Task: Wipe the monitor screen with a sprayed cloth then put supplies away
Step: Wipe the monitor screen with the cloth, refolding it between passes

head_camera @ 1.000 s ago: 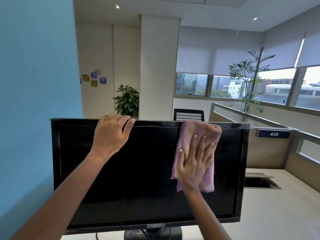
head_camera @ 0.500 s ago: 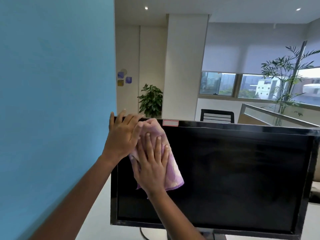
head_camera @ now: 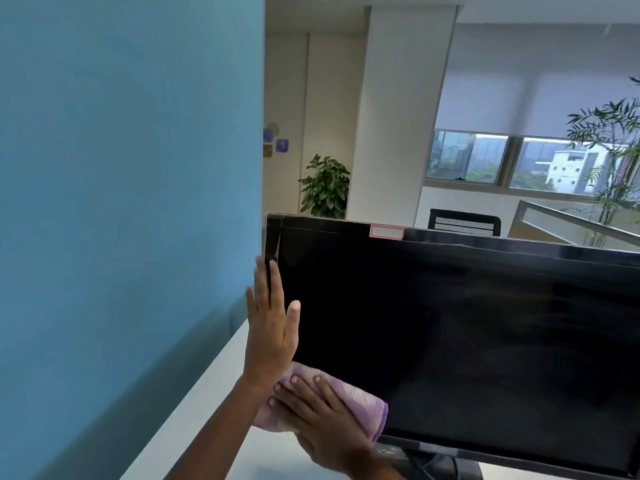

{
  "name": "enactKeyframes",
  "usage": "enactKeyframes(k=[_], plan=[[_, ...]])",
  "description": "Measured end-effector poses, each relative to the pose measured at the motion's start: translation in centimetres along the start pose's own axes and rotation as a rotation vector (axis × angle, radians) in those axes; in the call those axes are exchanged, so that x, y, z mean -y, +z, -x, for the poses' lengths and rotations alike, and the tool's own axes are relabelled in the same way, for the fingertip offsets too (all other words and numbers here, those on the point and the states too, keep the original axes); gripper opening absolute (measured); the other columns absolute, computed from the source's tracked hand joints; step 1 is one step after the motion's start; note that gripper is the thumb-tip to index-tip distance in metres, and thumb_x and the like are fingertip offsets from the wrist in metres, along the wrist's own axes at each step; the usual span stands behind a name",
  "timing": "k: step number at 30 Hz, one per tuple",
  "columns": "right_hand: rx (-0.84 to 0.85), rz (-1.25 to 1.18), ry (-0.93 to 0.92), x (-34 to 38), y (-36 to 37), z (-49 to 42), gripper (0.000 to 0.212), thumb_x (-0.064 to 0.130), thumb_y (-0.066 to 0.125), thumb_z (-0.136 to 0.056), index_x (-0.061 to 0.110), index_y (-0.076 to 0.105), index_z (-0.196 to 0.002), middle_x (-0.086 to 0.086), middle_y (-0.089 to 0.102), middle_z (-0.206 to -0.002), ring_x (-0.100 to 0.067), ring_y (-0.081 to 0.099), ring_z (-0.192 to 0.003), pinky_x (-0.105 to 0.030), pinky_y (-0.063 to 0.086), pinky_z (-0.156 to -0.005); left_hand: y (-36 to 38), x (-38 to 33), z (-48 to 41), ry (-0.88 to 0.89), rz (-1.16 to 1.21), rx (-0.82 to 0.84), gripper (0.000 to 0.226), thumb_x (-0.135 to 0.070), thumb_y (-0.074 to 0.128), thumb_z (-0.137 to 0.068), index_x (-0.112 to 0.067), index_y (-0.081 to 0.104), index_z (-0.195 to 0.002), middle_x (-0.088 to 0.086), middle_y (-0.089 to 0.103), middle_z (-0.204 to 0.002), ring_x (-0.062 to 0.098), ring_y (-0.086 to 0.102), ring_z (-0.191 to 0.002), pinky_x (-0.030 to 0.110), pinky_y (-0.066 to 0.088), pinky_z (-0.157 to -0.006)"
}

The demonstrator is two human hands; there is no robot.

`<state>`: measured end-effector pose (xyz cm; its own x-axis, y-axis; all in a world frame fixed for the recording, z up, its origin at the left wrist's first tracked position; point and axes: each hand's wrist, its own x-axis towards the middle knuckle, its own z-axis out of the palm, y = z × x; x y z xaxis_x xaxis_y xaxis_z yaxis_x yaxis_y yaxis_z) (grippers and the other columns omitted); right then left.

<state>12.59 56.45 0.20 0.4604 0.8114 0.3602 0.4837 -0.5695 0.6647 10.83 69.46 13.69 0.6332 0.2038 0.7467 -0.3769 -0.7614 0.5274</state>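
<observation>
**Head view.** A black flat-panel monitor with a dark, unlit screen is shown standing on a white table. Its black stand is partly visible beneath the lower bezel. A small white sticker with a red border is fixed to the top bezel.

The left hand is held upright and flat against the monitor's left edge. The fingers are straight and close together, and the thumb is laid over the front of the screen. Nothing is enclosed by its grip (the fingertips reach up along the side bezel).

The right hand is laid flat, with fingers straight and slightly spread, upon a folded purple microfibre cloth. The cloth is pressed against the lower left corner of the screen, just below the left wrist. It is neither pinched nor wrapped by the grip. Its right end is seen rolled over, close to the bottom bezel.

A plain blue wall fills the left of the view, close beside the monitor. Behind the monitor are seen:
- a white square column
- a green leafy potted plant at the column's foot
- a black slat-backed office chair
- a row of windows under grey roller blinds
- a tall palm-like plant, cut off by the right edge
</observation>
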Motion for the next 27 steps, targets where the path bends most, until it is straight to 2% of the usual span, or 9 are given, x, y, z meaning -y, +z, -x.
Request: enactKeyframes(k=[3, 6, 9, 14, 16, 19, 23, 25, 27], plan=[[0.043, 0.017, -0.090, -1.1, -0.3, 0.6, 0.065, 0.049, 0.061, -0.076, 0.034, 0.041, -0.136, 0.014, 0.045, -0.143, -0.010, 0.038, -0.135, -0.040, 0.002, -0.115, 1.3, 1.2, 3.2, -0.099, 0.053, 0.007, 0.074, -0.071, -0.005, -0.080, -0.026, -0.005, -0.138, -0.004, -0.014, -0.151, 0.011, -0.007, -0.142, 0.039, 0.001, -0.119], [0.007, 0.068, -0.163, -3.5, -0.5, 1.7, 0.064, 0.047, 0.057, -0.074, 0.035, 0.043, -0.135, 0.017, 0.045, -0.142, -0.007, 0.039, -0.133, -0.042, 0.002, -0.115, 2.2, 1.5, 5.5, -0.179, 0.056, -0.002, 0.077, -0.072, -0.004, -0.080, -0.023, -0.005, -0.139, -0.003, -0.009, -0.151, 0.012, -0.003, -0.142, 0.042, 0.006, -0.120], [-0.096, 0.093, -0.132, -7.0, -1.0, 2.9, 0.072, 0.047, 0.063, -0.065, 0.036, 0.043, -0.134, 0.017, 0.047, -0.141, -0.010, 0.041, -0.131, -0.044, 0.017, -0.109, 2.7, 1.4, 6.8, -0.180, -0.039, -0.005, 0.075, -0.065, -0.001, -0.086, -0.013, 0.001, -0.140, 0.005, -0.002, -0.151, 0.026, 0.006, -0.143, 0.044, 0.008, -0.117], [-0.308, 0.104, 0.140, -14.8, -3.9, 3.6, 0.058, 0.038, 0.044, -0.079, 0.036, 0.035, -0.136, 0.011, 0.048, -0.140, -0.018, 0.031, -0.133, -0.055, 0.028, -0.103, 3.9, -0.2, 6.6, -0.088, -0.214, 0.009, 0.069, -0.051, 0.006, -0.094, -0.002, 0.016, -0.141, 0.018, 0.013, -0.151, 0.028, 0.009, -0.143, 0.045, 0.011, -0.117], [-0.383, 0.088, 0.274, -18.2, -5.0, 3.9, 0.057, 0.037, 0.043, -0.082, 0.034, 0.033, -0.138, 0.009, 0.043, -0.145, -0.021, 0.026, -0.137, -0.058, 0.021, -0.105, 4.5, -1.5, 6.0, -0.032, -0.236, 0.031, 0.068, -0.050, 0.008, -0.094, -0.002, 0.016, -0.142, 0.017, 0.012, -0.151, 0.024, 0.006, -0.141, 0.037, 0.002, -0.118], [-0.418, 0.052, 0.484, -22.2, -6.0, 5.2, 0.053, 0.043, 0.032, -0.093, 0.033, 0.022, -0.144, 0.010, 0.017, -0.156, -0.021, 0.006, -0.145, -0.059, 0.009, -0.112, 5.7, -3.4, 5.0, 0.034, -0.271, 0.060, 0.066, -0.050, 0.009, -0.094, -0.005, 0.013, -0.142, 0.014, 0.012, -0.151, 0.023, 0.006, -0.141, 0.033, -0.003, -0.116], [-0.491, -0.082, 0.754, -23.4, -5.7, 7.5, 0.052, 0.042, 0.035, -0.092, 0.027, 0.031, -0.141, 0.001, 0.031, -0.148, -0.030, 0.018, -0.140, -0.061, 0.018, -0.110, 6.9, -5.9, 3.5, 0.140, -0.360, 0.070, 0.064, -0.048, 0.009, -0.095, -0.005, 0.016, -0.142, 0.014, 0.014, -0.150, 0.025, 0.009, -0.140, 0.042, 0.005, -0.118], [-0.509, -0.139, 0.871, -21.9, -5.0, 8.1, 0.055, 0.038, 0.035, -0.091, 0.025, 0.026, -0.144, -0.004, 0.030, -0.149, -0.033, 0.019, -0.139, -0.060, 0.021, -0.110, 7.2, -6.9, 2.5, 0.187, -0.389, 0.063, 0.064, -0.047, 0.009, -0.095, -0.005, 0.019, -0.142, 0.014, 0.015, -0.150, 0.024, 0.008, -0.140, 0.045, 0.006, -0.118], [-0.482, -0.132, 0.876, -19.7, -4.1, 8.5, 0.062, 0.035, 0.037, -0.089, 0.026, 0.016, -0.147, -0.004, 0.027, -0.151, -0.036, 0.022, -0.137, -0.061, 0.025, -0.108, 7.2, -7.9, 1.2, 0.229, -0.394, 0.059, 0.064, -0.047, 0.009, -0.095, -0.006, 0.017, -0.143, 0.012, 0.012, -0.151, 0.022, 0.006, -0.142, 0.039, -0.001, -0.118]])
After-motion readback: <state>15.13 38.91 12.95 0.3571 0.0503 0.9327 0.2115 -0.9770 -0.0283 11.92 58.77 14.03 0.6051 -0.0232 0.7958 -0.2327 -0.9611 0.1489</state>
